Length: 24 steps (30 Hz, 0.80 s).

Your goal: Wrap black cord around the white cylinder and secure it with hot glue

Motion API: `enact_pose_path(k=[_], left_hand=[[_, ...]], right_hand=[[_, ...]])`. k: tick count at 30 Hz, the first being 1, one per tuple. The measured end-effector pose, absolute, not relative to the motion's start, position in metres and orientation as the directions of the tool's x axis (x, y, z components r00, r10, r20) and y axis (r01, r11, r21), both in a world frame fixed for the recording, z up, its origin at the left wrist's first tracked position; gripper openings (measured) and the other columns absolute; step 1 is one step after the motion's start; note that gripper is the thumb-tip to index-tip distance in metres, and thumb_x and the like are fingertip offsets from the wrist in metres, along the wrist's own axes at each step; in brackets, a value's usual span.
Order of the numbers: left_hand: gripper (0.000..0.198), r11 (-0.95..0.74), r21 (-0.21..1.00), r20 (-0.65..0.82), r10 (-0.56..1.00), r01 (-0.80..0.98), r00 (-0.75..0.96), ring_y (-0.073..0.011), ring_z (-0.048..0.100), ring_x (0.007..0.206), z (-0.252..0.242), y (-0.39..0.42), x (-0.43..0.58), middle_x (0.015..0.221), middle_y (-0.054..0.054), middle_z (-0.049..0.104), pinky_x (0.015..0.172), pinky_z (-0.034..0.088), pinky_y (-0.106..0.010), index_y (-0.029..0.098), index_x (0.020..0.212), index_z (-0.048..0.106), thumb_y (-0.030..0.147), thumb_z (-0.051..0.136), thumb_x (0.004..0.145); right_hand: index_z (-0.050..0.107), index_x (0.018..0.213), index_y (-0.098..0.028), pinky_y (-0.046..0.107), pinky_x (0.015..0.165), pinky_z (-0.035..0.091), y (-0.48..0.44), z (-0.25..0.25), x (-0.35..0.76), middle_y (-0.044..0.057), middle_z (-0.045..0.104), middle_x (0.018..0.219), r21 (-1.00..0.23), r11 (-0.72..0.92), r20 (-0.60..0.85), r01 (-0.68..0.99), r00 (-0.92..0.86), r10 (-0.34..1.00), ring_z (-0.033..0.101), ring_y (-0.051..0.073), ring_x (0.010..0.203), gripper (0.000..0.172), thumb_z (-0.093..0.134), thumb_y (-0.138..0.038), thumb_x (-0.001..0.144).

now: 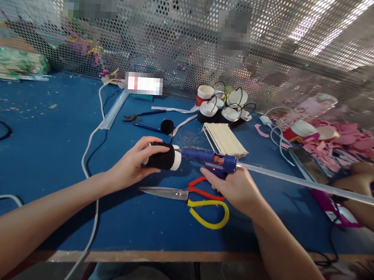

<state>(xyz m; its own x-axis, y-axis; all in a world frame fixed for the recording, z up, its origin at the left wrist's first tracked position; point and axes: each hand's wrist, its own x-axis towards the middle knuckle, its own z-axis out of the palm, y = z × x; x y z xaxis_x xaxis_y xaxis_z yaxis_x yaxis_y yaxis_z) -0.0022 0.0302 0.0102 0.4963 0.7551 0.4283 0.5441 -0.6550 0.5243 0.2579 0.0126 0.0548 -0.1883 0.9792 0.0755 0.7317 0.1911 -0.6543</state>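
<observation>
My left hand (141, 160) is wrapped round a small paper cup (177, 158) lying on its side, with black material (162, 156) covering most of its wall. In my right hand (235, 186) is a blue hot glue gun (201, 155), its small red light lit. The nozzle points left and meets the white end of the cup; whether glue is coming out I cannot tell. From the gun's back a long clear glue stick (286, 179) runs off to the right. Below both hands lie large scissors (171, 193) with one red and one yellow handle.
Behind are pliers (148, 127), a round black piece (167, 126), a bundle of wooden sticks (225, 139) and several cups with black wire loops (231, 113). A white cable (86, 153) crosses the left. Pink pieces (348, 139) and another person's hand (362, 180) are at right.
</observation>
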Motion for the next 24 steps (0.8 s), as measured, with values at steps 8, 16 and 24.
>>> enact_pose_path(k=[8, 16, 24], left_hand=[[0.043, -0.670, 0.510, 0.432, 0.742, 0.539, 0.514, -0.0249, 0.044, 0.117, 0.012, 0.028, -0.001, 0.124, -0.010, 0.041, 0.096, 0.041, -0.045, 0.026, 0.120, 0.044, 0.015, 0.057, 0.081], [0.044, -0.644, 0.529, 0.429, 0.765, 0.553, 0.480, -0.0232, 0.043, 0.118, 0.010, 0.029, -0.002, 0.124, -0.009, 0.042, 0.098, 0.040, -0.042, 0.026, 0.120, 0.044, 0.018, 0.060, 0.079], [0.047, -0.613, 0.623, 0.423, 0.786, 0.486, 0.451, -0.0229, 0.047, 0.112, 0.015, 0.027, -0.001, 0.118, -0.009, 0.047, 0.095, 0.042, -0.040, 0.024, 0.119, 0.046, 0.026, 0.065, 0.076]], right_hand=[[0.051, 0.060, -0.021, 0.028, 0.040, 0.041, 0.014, 0.052, 0.258, 0.001, 0.058, 0.053, -0.664, 0.186, 0.094, 0.724, -0.165, 0.982, 0.053, 0.015, 0.046, 0.025, 0.058, -0.041, 0.073], [0.057, 0.066, -0.020, 0.029, 0.045, 0.042, 0.009, 0.056, 0.259, 0.003, 0.061, 0.059, -0.645, 0.237, 0.111, 0.727, -0.217, 0.970, 0.057, 0.017, 0.051, 0.019, 0.056, -0.038, 0.074], [0.061, 0.074, -0.021, 0.032, 0.052, 0.044, 0.007, 0.064, 0.257, 0.007, 0.061, 0.068, -0.588, 0.308, 0.165, 0.748, -0.262, 0.951, 0.058, 0.019, 0.058, 0.021, 0.052, -0.040, 0.075]])
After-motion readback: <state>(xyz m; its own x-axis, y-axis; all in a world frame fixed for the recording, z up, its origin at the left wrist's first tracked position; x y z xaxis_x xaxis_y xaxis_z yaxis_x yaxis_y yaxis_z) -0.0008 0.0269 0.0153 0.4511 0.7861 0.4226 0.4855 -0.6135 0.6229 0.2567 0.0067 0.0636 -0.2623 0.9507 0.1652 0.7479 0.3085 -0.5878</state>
